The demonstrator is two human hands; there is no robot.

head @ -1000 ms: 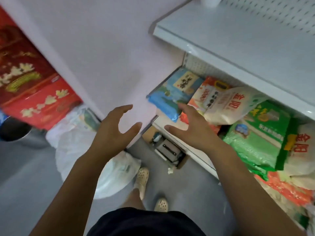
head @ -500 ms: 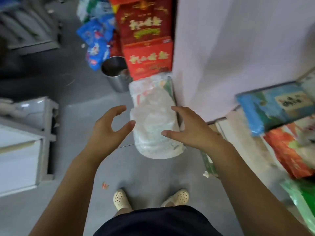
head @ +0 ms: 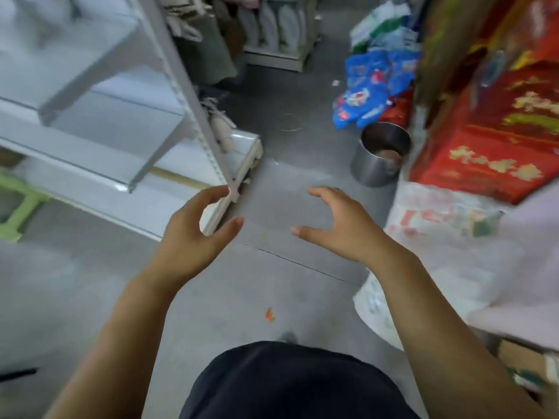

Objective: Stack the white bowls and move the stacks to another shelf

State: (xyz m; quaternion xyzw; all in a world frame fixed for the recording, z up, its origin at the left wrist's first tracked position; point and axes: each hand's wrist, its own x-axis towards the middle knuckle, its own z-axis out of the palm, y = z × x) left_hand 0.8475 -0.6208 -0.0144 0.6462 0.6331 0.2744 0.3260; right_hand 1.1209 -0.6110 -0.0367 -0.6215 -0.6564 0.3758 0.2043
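Grey concrete floor [head: 272, 282] fills the aisle, and I take the steel pot [head: 381, 152] that stands on it as the mark for all places. Nearest to the viewer, well on this side of the pot, is dark clothing [head: 287, 382], and a small orange scrap [head: 269, 314] lies on the floor. Between the scrap and the pot hang the two hands. The left hand [head: 193, 234] is to the left of the pot and the right hand [head: 341, 228] is almost in line with it. On both hands the fingers are loosely curved and spread from the thumb, palms facing each other, and they hold nothing. A white sack [head: 438, 243] lies right of the pot and nearer. White metal shelves [head: 90, 116] stand left of the pot.

No white bowl shows anywhere in view, so I judge the step is to reach the bowls. To do it well, the person should first find them, then take each bowl from both sides under the rim, set it straight into the next one, and step past the pot and the sack.

Red boxes [head: 490, 140] just right of the pot carry gold characters, and blue packets [head: 372, 89] beyond it have a red and white mark. The sack has red print. All of this is too blurred to read.
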